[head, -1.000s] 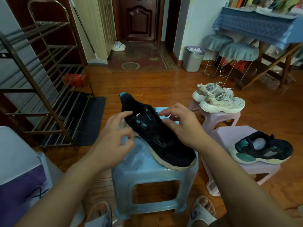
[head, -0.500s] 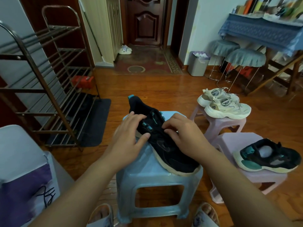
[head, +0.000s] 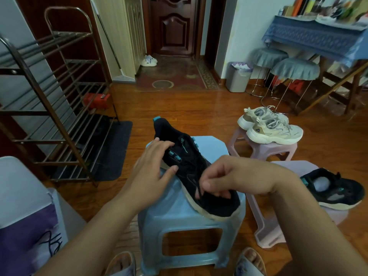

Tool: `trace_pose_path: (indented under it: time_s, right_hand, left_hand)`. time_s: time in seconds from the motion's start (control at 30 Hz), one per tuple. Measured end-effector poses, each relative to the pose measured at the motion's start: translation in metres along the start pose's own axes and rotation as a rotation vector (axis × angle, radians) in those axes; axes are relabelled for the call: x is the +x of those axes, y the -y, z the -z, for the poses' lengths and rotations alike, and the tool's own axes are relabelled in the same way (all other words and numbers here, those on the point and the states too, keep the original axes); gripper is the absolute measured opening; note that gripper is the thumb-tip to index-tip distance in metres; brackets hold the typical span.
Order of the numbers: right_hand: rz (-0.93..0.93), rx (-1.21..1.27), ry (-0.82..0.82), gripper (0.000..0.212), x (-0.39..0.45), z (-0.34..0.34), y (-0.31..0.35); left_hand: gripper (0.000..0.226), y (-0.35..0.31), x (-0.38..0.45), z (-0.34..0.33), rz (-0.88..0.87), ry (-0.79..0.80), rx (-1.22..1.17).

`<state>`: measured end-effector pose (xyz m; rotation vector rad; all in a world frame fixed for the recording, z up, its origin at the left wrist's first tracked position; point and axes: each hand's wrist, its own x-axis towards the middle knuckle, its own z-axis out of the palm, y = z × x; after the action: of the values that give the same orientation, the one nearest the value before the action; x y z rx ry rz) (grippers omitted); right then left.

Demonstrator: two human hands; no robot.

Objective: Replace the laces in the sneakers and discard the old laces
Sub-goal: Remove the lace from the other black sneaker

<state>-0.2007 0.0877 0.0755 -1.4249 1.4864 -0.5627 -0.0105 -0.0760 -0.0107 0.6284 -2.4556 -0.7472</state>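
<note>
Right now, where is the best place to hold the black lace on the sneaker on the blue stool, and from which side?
Probably the loose stretch of the black lace above the toe end, taken from above. There it lifts clear of the black sneaker, and the right hand already pinches it, while the left hand steadies the shoe on the blue stool.

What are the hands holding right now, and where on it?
The right hand pinches the black lace near the toe of the black sneaker. The left hand only rests on the sneaker's side.
</note>
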Motion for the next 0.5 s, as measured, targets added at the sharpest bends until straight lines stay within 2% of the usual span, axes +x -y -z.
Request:
trace_pose_path:
  time_s: [0.03, 0.07, 0.1, 0.17, 0.2, 0.23, 0.37, 0.5]
  right_hand:
    - [0.003, 0.083, 0.026, 0.021, -0.005, 0.003, 0.001]
    - [-0.021, 0.165, -0.024, 0.022, -0.007, 0.007, 0.000]
    - [-0.061, 0.210, -0.148, 0.024, -0.006, 0.012, -0.001]
    - [-0.151, 0.130, -0.495, 0.028, 0.009, 0.016, -0.008]
    - [-0.191, 0.060, -0.624, 0.030, 0.020, 0.014, -0.011]
    - [-0.230, -0.002, -0.677, 0.033, 0.032, 0.010, -0.013]
    - [-0.329, -0.057, -0.644, 0.028, 0.058, 0.002, -0.016]
    - [-0.336, -0.063, -0.658, 0.025, 0.059, 0.002, -0.009]
  left_hand:
    - [0.055, 0.000, 0.000, 0.000, 0.002, 0.001, -0.001]
    - [0.055, 0.001, 0.001, 0.000, 0.003, 0.003, -0.002]
    - [0.055, 0.001, 0.001, 0.000, 0.004, 0.005, -0.006]
    - [0.054, 0.000, 0.001, -0.001, 0.001, 0.010, -0.015]
    - [0.053, 0.000, 0.001, -0.001, 0.000, 0.010, -0.020]
    - [0.053, 0.000, 0.001, -0.001, -0.001, 0.010, -0.023]
    - [0.054, 0.002, 0.001, 0.000, -0.002, 0.021, 0.006]
    - [0.056, -0.001, 0.001, 0.004, 0.011, 0.041, 0.083]
